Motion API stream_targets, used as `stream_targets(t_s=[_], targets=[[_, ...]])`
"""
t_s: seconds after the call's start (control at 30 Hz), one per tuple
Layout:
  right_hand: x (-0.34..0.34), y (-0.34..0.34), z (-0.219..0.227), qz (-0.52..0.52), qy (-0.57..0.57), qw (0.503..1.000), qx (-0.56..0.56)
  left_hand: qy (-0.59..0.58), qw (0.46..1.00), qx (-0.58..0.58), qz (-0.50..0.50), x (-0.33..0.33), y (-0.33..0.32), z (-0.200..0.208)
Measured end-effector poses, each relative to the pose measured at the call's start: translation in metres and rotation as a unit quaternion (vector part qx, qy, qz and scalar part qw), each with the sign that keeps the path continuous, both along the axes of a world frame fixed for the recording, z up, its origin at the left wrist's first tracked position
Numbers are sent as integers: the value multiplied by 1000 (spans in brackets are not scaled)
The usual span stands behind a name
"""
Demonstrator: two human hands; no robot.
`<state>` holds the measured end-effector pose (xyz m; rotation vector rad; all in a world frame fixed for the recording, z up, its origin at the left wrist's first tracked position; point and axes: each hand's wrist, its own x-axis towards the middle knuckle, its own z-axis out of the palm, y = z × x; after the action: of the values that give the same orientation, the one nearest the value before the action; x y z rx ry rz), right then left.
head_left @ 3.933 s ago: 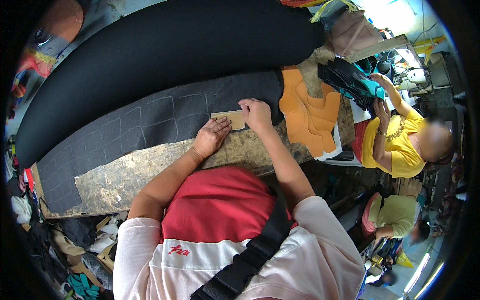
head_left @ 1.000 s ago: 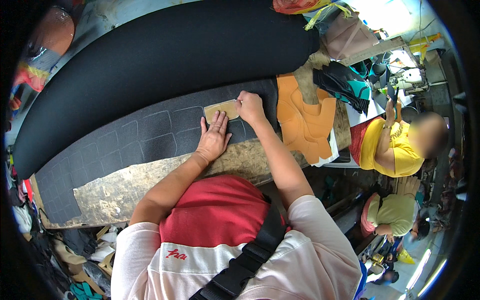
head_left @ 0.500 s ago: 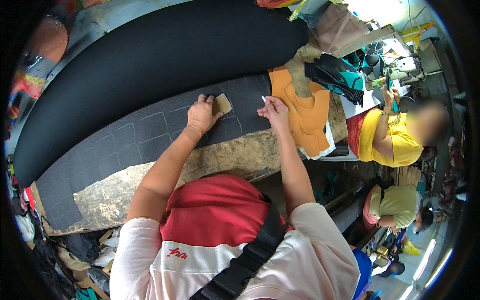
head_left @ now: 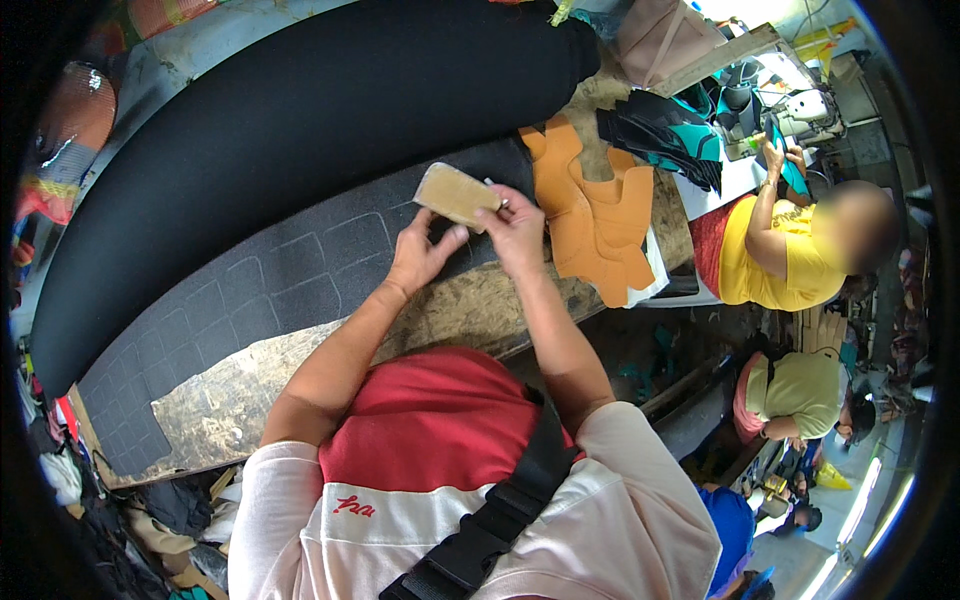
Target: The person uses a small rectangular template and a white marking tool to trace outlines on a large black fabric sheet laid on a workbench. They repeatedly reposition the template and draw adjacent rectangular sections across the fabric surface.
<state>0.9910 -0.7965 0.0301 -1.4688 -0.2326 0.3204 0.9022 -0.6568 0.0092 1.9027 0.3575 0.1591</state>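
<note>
A tan rectangular template [head_left: 453, 194] with rounded corners is tilted up over dark grey fabric [head_left: 330, 245] marked with rows of pale chalk outlines. My right hand [head_left: 516, 232] grips the template's right end, thumb on its face. A bit of white chalk [head_left: 489, 182] shows at those fingers. Just below the template's lower left edge is my left hand [head_left: 422, 254], thumb and forefinger spread apart. Its fingertips reach the template's edge; whether they touch it I cannot tell, and the other fingers are mostly hidden.
A thick black fabric roll [head_left: 300, 120] lies along the table's far side. Orange cut pieces [head_left: 590, 215] are to the right, near black and teal pieces [head_left: 670, 140]. Worn wooden tabletop [head_left: 250, 390] shows in front. A person in yellow [head_left: 775, 260] sits at right.
The template has come up off the fabric and turned. My right hand has moved left onto it, with the chalk still in the fingers. My left hand no longer presses it down.
</note>
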Motion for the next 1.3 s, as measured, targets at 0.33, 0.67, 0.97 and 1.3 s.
stream_targets(t_s=[0.33,0.67,0.97,1.3], targets=[[27,-30,-20,211,-100,932,-279,89,890,385,-226,-16,107,10],[20,-29,-22,192,-279,879,-334,-134,899,356,-215,-13,-6,-14],[22,-30,-26,174,-186,914,-315,-100,914,377,-113,-29,-2,-26],[20,7,-1,109,-282,894,-330,-113,895,418,-106,-28,-2,-29]])
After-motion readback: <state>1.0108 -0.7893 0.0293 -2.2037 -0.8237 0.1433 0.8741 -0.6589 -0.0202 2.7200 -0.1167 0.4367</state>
